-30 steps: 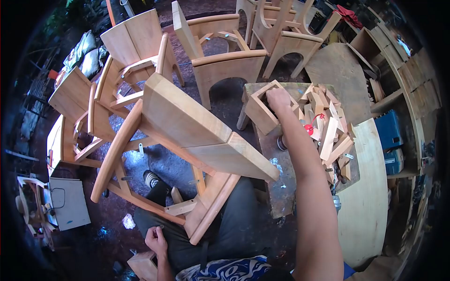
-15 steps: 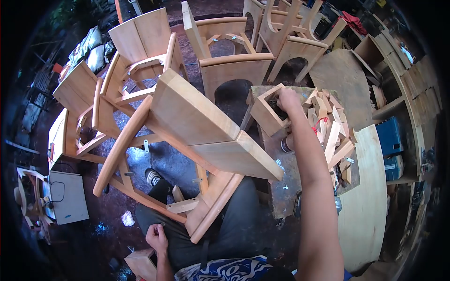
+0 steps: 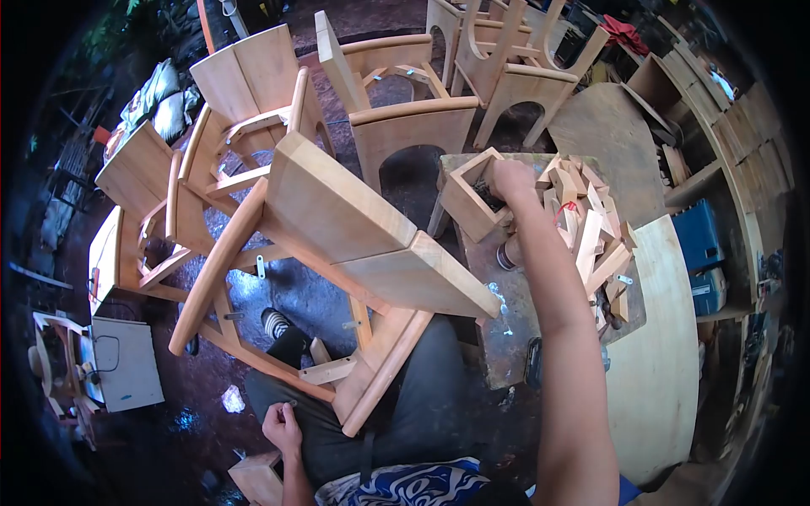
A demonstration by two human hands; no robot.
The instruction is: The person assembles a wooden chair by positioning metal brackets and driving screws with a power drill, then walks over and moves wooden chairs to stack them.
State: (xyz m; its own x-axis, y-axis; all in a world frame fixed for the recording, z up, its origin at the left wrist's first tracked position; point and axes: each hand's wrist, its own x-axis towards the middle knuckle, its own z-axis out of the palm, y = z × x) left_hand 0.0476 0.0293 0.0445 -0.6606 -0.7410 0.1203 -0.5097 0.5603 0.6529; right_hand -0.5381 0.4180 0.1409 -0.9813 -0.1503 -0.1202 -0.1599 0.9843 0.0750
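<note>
My right hand (image 3: 512, 179) is at the right rim of an open wooden box (image 3: 477, 211); its fingertips are hidden there. Small dark pieces, too small to name, lie inside the box. My left hand (image 3: 283, 427) rests by my thigh with its fingers curled together. Whatever the left fingers hold, if anything, cannot be made out. A partly built wooden chair (image 3: 384, 266) leans tilted across my lap, with neither hand on it. A metal bracket (image 3: 261, 267) shows on its frame.
The box stands on a worn small table (image 3: 498, 354), beside a heap of wooden blocks (image 3: 591, 228) and a round container (image 3: 507, 255). Several wooden chairs (image 3: 413, 118) stand ahead and to the left. A curved plywood sheet (image 3: 654, 371) and blue case (image 3: 700, 253) are at the right.
My right hand has shifted slightly at the box's rim, and its fingers are now more hidden. The view has turned slightly. My left hand and the chair on my lap stay in place.
</note>
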